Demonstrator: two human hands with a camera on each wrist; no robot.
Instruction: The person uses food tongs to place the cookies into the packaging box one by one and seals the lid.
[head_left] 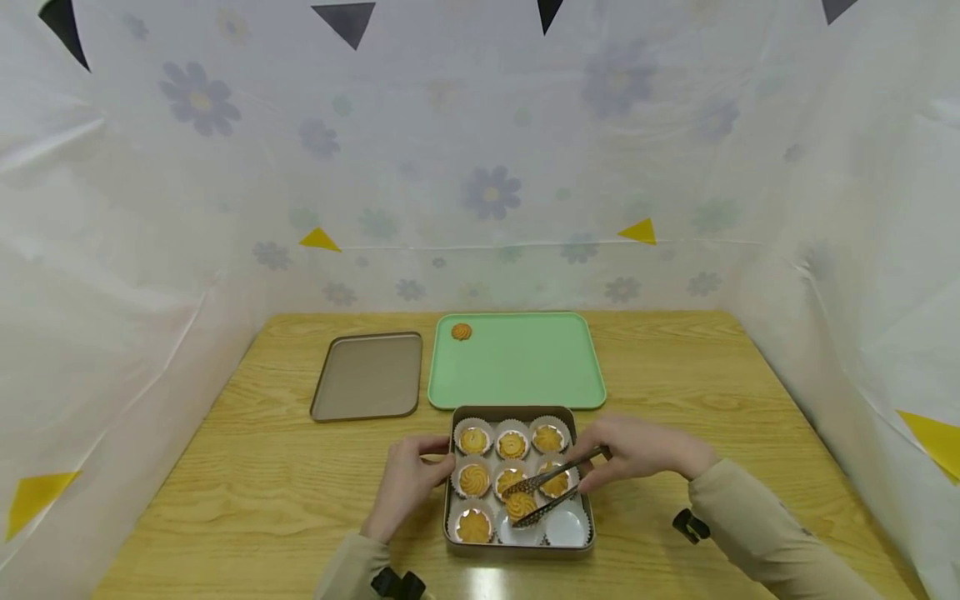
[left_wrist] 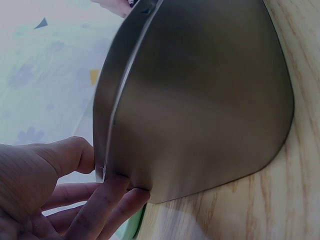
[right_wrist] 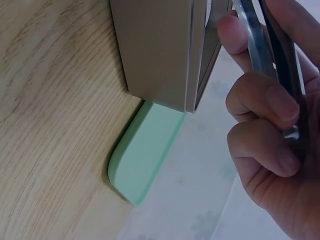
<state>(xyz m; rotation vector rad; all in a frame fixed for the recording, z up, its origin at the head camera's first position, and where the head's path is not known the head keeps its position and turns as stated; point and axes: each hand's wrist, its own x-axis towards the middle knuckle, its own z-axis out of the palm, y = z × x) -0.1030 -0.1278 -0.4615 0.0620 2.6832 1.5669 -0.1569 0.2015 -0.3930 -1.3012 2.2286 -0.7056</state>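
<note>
A square metal baking tin (head_left: 517, 551) stands near the table's front, with piped swirl cookies (head_left: 474, 481) in white paper cups. My left hand (head_left: 411, 479) grips the tin's left wall; in the left wrist view its thumb and fingers (left_wrist: 112, 192) are at the rim and side. With my right hand (head_left: 637, 448) I hold dark metal serving tongs (head_left: 566, 468), fingers curled round the handles in the right wrist view. Between the tong tips is a swirl cookie (head_left: 521, 507), over the front middle cup. The front right paper cup (head_left: 566, 527) shows its bare bottom.
A light green tray (head_left: 517, 362) lies behind the tin, with one cookie (head_left: 461, 332) at its back left. Left of it lies a flat brown tray (head_left: 367, 375). White patterned sheeting (head_left: 487, 150) encloses the wooden table (head_left: 247, 467) at the back and sides.
</note>
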